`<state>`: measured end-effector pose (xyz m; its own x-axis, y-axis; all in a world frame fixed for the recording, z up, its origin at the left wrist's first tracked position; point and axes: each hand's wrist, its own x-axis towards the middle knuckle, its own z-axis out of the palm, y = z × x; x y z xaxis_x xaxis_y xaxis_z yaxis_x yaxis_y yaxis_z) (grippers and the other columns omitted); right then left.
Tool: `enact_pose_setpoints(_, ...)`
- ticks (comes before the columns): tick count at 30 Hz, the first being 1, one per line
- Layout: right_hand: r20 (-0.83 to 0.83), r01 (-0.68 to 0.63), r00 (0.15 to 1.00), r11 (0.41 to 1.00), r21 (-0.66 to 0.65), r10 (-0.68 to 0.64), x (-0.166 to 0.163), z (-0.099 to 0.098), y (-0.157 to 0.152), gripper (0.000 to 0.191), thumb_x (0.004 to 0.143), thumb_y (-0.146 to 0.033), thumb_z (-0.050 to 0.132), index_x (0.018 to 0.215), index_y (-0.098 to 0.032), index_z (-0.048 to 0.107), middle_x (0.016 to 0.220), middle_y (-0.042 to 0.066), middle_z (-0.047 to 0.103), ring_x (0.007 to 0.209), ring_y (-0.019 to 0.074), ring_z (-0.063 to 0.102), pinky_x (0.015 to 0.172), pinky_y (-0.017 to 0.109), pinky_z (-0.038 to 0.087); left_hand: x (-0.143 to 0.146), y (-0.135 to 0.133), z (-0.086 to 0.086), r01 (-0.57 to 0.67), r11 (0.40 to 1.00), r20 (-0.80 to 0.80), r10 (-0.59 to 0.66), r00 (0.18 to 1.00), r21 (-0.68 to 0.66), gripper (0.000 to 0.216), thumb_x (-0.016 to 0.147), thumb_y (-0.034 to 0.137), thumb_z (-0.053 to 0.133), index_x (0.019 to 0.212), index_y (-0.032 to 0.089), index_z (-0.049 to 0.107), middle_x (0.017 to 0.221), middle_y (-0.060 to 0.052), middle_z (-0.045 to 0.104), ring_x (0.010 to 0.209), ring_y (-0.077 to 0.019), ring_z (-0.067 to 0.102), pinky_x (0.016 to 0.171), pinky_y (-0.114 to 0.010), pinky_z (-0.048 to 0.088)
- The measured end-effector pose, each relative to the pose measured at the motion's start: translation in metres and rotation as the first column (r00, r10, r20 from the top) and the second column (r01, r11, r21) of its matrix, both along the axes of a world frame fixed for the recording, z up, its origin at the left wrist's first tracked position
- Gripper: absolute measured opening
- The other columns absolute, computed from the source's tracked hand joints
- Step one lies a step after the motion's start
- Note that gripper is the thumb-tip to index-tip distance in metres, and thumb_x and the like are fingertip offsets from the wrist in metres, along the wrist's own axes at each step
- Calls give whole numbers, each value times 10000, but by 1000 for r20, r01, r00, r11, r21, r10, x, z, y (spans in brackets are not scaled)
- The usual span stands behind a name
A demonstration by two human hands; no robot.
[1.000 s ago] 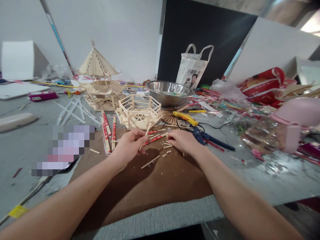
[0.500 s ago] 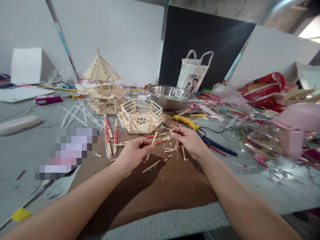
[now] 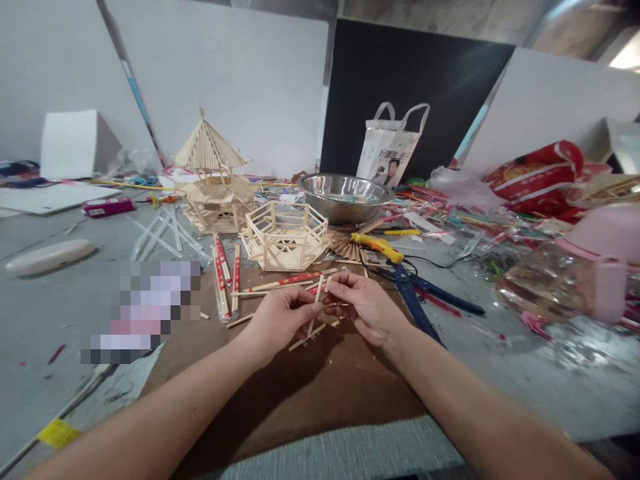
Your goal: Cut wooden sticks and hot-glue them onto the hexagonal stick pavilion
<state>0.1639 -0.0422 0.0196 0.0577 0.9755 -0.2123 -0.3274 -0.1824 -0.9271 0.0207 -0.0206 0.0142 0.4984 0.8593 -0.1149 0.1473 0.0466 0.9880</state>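
Observation:
My left hand (image 3: 283, 319) pinches a short wooden stick (image 3: 317, 303), held nearly upright and leaning a little to the right. Close on its right, my right hand (image 3: 373, 305) has thumb and forefinger closed on a small wooden stick piece (image 3: 328, 285). The two pieces are very near each other; I cannot tell whether they touch. Below the hands, another loose stick (image 3: 299, 344) lies on the brown board (image 3: 300, 413). Just beyond stands a six-sided railing frame (image 3: 285, 257) built of wooden sticks.
A stick-built pavilion (image 3: 213, 183) stands behind the frame. Red-wrapped chopsticks (image 3: 236, 277) lie left of my hands. To the right are a yellow corded tool (image 3: 377, 247), blue-handled cutters (image 3: 415, 300) and a pink-lidded bottle (image 3: 540, 280). A metal bowl (image 3: 345, 210) is at the back.
My right hand has moved left and slightly down, bringing its small piece beside the stick in my left hand. My left hand has shifted slightly right. The view has tilted a little.

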Motion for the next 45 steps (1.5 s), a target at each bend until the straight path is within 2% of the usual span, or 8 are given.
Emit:
enact_pose_setpoints(13, 23, 94, 995, 993, 74, -95, -7, -1, -1, 214, 544, -219, 665, 645, -150, 490, 545, -29, 584, 506, 86, 554, 513, 226, 460, 1, 0, 1, 9, 1000, -34, -8, 999, 19, 193, 639, 333, 544, 627, 149, 486, 412, 67, 460, 377, -59, 426, 423, -187, 362)
enact_pose_setpoints(28, 51, 98, 993, 986, 138, -106, -7, -2, -1, 214, 517, -228, 683, 610, -148, 508, 515, -45, 568, 478, 76, 533, 537, 241, 448, 1, 0, 0, 29, 999, -77, -27, 997, 21, 186, 657, 330, 522, 622, 154, 475, 404, 69, 455, 370, -57, 428, 408, -176, 349)
enact_pose_setpoints(39, 75, 111, 990, 986, 122, -120, -8, -3, -1, 216, 501, -244, 691, 599, -157, 519, 511, -49, 563, 476, 77, 532, 539, 241, 443, 0, -1, 1, 37, 999, -42, -37, 998, 2, 195, 647, 334, 536, 612, 149, 483, 399, 62, 460, 363, -59, 423, 404, -180, 347)
enact_pose_setpoints(45, 149, 78, 984, 989, 127, -97, 2, 0, 0, 227, 584, -347, 628, 684, -165, 535, 560, -18, 588, 487, 89, 536, 501, 229, 424, -3, 4, -2, 28, 998, 69, -24, 997, -51, 196, 630, 325, 573, 636, 142, 503, 445, 51, 485, 406, -61, 446, 436, -193, 386)
